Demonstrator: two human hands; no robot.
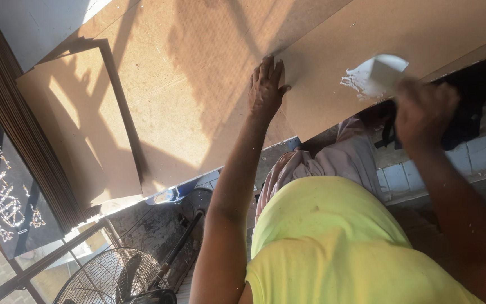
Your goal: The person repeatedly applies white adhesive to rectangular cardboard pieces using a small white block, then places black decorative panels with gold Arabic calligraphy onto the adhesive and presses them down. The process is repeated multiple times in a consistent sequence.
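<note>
Spreading white glue (355,83) on brown board (333,62), near its edge, called for thin even strokes and firm hold-down. Right hand (423,110) gripped white spreader (383,72), blurred mid-stroke, arm reaching forward. Left hand (265,87) lay flat, fingers together, pressing board seam, clasping nothing. Stacked boards (80,124) lay beside; fan (111,278) below.

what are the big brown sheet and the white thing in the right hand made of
Brown sheet: likely hardboard or fibreboard, matte, fine speckled, with a thin straight edge. White block in the right hand: blurred, perhaps foam or plastic, spreading a white paste, possibly glue.
</note>
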